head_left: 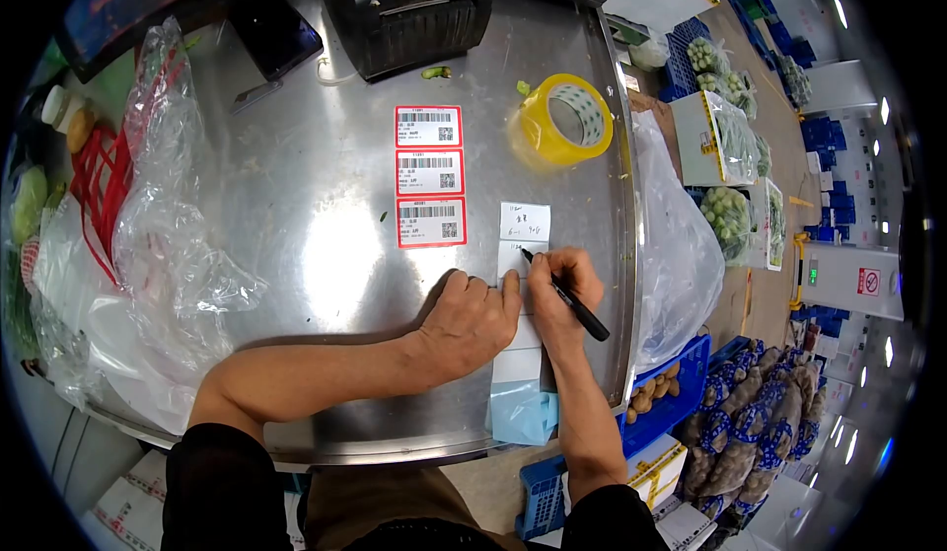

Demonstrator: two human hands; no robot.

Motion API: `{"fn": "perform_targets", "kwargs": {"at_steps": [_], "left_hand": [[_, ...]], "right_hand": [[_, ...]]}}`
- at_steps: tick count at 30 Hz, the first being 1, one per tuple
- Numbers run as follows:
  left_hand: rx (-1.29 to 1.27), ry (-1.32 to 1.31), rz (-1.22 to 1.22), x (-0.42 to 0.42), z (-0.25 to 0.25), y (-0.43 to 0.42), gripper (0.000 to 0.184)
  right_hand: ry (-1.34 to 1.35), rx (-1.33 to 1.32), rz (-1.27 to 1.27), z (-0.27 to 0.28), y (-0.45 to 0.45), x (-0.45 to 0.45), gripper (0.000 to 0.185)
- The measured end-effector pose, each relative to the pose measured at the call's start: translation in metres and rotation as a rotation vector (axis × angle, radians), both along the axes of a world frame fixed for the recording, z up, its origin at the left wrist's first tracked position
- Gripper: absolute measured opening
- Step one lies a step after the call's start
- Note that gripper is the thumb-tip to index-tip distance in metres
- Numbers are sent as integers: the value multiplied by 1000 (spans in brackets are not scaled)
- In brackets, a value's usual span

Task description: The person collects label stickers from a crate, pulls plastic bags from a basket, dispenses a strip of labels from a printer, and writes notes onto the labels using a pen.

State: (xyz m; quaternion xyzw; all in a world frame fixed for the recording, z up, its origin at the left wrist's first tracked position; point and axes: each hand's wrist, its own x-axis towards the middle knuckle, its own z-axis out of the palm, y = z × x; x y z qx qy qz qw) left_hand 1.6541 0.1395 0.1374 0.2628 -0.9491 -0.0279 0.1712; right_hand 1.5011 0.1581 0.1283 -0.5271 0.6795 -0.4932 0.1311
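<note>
A strip of white labels [517, 364] lies on the steel table [335, 186], its lower end a light blue sheet [523, 415]. My left hand [469, 319] rests on the strip with curled fingers, one fingertip pressing it down. In my right hand [557, 299] is a black marker pen [582, 310], its tip on the second label, where a few characters show. The top label [525, 218] carries several handwritten lines. To the left lie three red-bordered printed labels [431, 174] with barcodes. A roll of yellow tape [567, 122] stands above the strip.
A black printer-like machine [404, 8] and a phone [276, 33] sit at the far side. Clear plastic bags [163, 196] with red straps cover the left. Beyond the right edge are a blue crate [666, 403] of potatoes, netted sacks [750, 423] and boxes of bagged vegetables [725, 220].
</note>
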Motion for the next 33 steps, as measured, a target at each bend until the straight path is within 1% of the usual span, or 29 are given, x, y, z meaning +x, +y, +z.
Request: {"fn": "perform_targets", "kwargs": {"at_steps": [3,6,9,12,15,18,26,30,33], "left_hand": [[-1,0,-1,-1,-2,0,34],[-6,0,-3,-1,-3,0,34],[3,-1,-6,0,-2,0,35],[14,-8,-10,0,-1,0,35],[0,2,-4,0,-2,0,35],[-14,26,9,0,-3,1,33],[-42,64,18,-1,-4,0,26],[-43,63,19,-1,-6,0,26],[-38,67,16,-1,-7,0,26]], "right_hand": [[-41,97,-10,3,4,0,15],[22,23,-30,3,0,2,19],[-107,12,9,3,3,-1,19],[-192,-23,-17,0,7,-3,19],[-161,-44,-30,3,8,-1,19],[-67,-23,26,2,8,-2,20],[1,-27,11,2,6,1,21],[74,-9,22,6,5,2,21],[70,5,31,4,7,0,21]]}}
